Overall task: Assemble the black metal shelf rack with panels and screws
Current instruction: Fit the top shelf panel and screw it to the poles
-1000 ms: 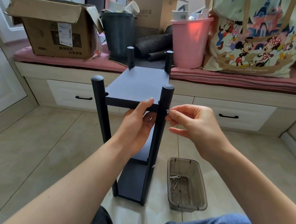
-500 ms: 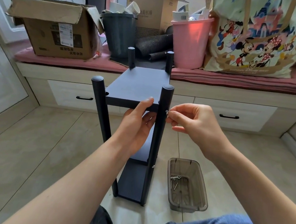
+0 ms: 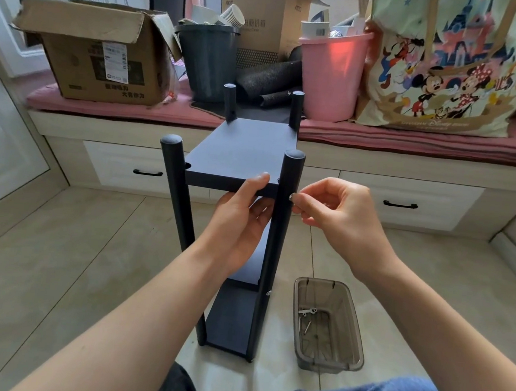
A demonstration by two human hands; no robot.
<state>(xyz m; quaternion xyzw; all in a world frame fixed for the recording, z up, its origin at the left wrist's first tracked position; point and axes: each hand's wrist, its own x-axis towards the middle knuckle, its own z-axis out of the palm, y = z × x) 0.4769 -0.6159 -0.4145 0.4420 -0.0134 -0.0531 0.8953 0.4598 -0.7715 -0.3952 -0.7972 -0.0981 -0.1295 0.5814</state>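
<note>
Pale floor tiles (image 3: 54,270) ran up to a low window bench with a pink cushion (image 3: 117,109), which carried an open brown cardboard box (image 3: 97,53), a dark grey plastic bin (image 3: 206,61), a pink plastic bucket (image 3: 331,76) and a printed cartoon tote bag (image 3: 446,62). On the floor in front of the seated person stood the black metal shelf rack (image 3: 239,212), upright on four round posts, with its flat black top panel (image 3: 242,152) lying between them and lower panels visible beneath. The left hand (image 3: 242,219) gripped the panel's near edge, thumb on top and fingers curled underneath. The right hand (image 3: 340,212) pinched a small silver screw (image 3: 292,196) between thumb and forefinger against the side of the near right post (image 3: 284,216), its other fingers loosely curled. This looked like hand-starting the screw that ties the panel to that post. Whether the thread had caught could not be seen. If the left hand let the panel sag or shift, the holes could fall out of line and the screw might cross-thread or slip free onto the tiles. Just beside the rack, a smoky translucent plastic tray (image 3: 352,346) held a few spare screws (image 3: 306,316).
</note>
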